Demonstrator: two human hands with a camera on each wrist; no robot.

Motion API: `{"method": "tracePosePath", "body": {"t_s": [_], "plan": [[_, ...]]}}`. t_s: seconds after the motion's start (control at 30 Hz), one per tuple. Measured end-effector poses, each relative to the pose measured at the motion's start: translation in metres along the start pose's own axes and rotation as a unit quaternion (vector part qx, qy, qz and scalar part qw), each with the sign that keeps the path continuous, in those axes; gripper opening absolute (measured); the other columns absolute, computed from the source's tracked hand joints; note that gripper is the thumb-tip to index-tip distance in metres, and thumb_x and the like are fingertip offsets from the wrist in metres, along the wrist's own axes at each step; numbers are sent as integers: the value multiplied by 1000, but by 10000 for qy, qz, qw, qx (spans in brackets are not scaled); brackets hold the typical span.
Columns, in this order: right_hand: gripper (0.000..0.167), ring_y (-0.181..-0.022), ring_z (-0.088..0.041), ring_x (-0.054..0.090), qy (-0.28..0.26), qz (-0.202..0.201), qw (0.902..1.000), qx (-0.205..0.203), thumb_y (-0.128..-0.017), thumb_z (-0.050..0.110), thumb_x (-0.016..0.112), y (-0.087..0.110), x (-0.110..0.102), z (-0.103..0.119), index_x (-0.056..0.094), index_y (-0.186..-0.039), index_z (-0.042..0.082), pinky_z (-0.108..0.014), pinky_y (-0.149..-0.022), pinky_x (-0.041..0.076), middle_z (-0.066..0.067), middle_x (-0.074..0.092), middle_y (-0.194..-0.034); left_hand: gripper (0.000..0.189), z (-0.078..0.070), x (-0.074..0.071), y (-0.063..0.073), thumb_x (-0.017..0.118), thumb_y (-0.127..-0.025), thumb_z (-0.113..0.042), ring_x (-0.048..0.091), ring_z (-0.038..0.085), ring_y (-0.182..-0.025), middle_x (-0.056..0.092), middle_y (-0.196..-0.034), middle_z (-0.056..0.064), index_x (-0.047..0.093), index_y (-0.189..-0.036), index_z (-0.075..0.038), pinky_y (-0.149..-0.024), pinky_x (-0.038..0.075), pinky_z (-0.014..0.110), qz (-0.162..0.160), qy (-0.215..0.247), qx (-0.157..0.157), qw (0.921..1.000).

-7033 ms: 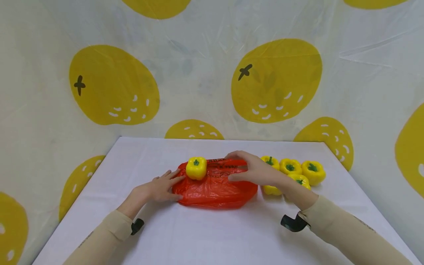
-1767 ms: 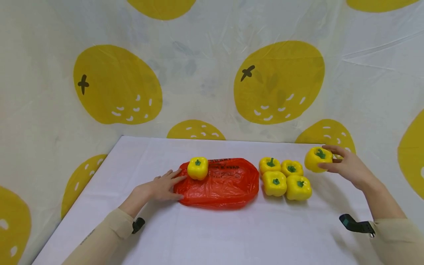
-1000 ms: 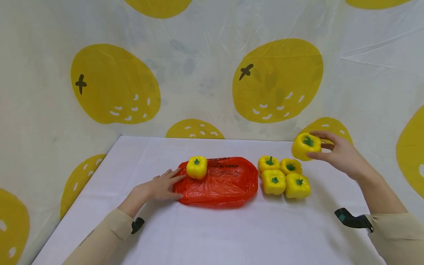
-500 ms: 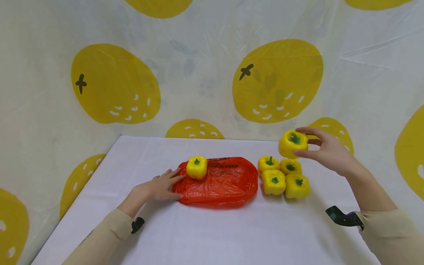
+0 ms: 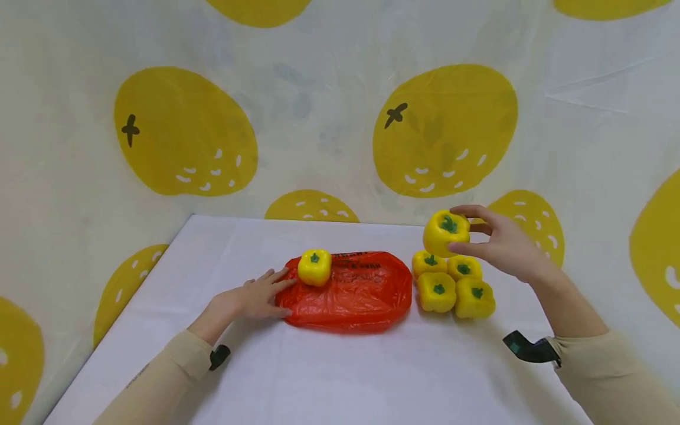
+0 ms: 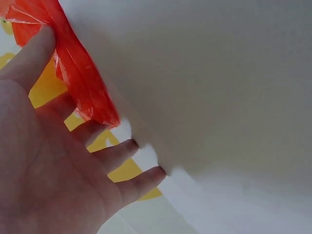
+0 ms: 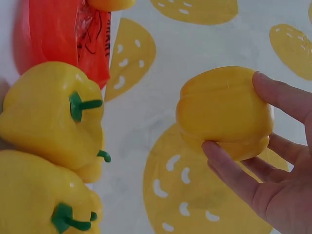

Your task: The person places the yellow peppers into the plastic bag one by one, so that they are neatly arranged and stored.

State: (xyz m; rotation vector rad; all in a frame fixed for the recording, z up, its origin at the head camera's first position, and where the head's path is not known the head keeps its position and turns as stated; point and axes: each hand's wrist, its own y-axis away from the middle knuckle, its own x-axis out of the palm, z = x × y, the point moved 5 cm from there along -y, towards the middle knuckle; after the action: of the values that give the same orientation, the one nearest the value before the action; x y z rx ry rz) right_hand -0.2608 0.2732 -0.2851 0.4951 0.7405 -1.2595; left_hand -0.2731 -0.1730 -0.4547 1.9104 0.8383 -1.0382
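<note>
My right hand (image 5: 504, 245) holds a yellow bell pepper (image 5: 437, 237) with a green stem, raised above the back of a cluster of like peppers. In the right wrist view, the thumb and fingertips pinch the pepper's (image 7: 224, 109) sides. My left hand (image 5: 257, 298) has its fingers spread, touching the left end of a red plastic bag (image 5: 345, 304) that lies on the table. The left wrist view shows the thumb against the bag's edge (image 6: 85, 78), with two fingertips on the white cloth. Another yellow bell pepper (image 5: 313, 270) sits on the bag's upper left part.
Several yellow peppers (image 5: 437, 295) stand close together just right of the bag. A white cloth covers the table (image 5: 340, 378). Behind it hangs a pale curtain (image 5: 313, 118) with large yellow fruit prints.
After leaving the bag, my right hand has lifted a pepper from the right, then carried it up and leftward over the others. My left hand has stayed at the bag's left end.
</note>
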Motion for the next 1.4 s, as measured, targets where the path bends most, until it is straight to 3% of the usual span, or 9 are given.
{"method": "tracePosePath", "body": {"t_s": [0.27,0.47,0.7,1.27,1.4], "plan": [[73,-134,-45,45,-236,67,9985,-486,-91,34,80,-6,19,13,45,-153,16,-62,-95,52,-10,46,-153,85,0,-2,1,70,-92,-52,13,47,-152,19,-169,14,35,-162,-18,-111,20,77,-26,20,25,10000],[69,-132,-42,48,-380,134,9973,-620,-91,32,81,-9,34,21,49,-150,17,-58,-94,54,-6,49,-150,84,-2,-4,1,70,-93,-51,13,47,-152,19,-169,14,35,-162,-17,-112,20,76,-1,25,44,10000],[67,-132,-39,50,-378,290,9967,-661,-89,38,82,-16,57,23,52,-146,20,-52,-93,56,-3,52,-147,84,-4,-3,1,71,-92,-50,13,47,-152,19,-169,14,35,-161,-17,-111,20,76,-14,58,33,10000],[68,-128,-37,53,-867,568,9915,-792,-84,30,87,-27,107,32,56,-144,19,-43,-89,59,-1,55,-144,84,-4,-7,2,71,-93,-49,13,48,-152,19,-169,16,36,-161,-15,-112,19,76,-17,82,47,10000],[71,-129,-33,54,-886,610,9922,-633,-84,31,87,-25,121,34,54,-146,22,-42,-89,59,2,55,-144,84,-4,-6,2,71,-92,-49,13,48,-152,20,-169,16,36,-161,-16,-112,20,76,5,104,7,9999]]}}
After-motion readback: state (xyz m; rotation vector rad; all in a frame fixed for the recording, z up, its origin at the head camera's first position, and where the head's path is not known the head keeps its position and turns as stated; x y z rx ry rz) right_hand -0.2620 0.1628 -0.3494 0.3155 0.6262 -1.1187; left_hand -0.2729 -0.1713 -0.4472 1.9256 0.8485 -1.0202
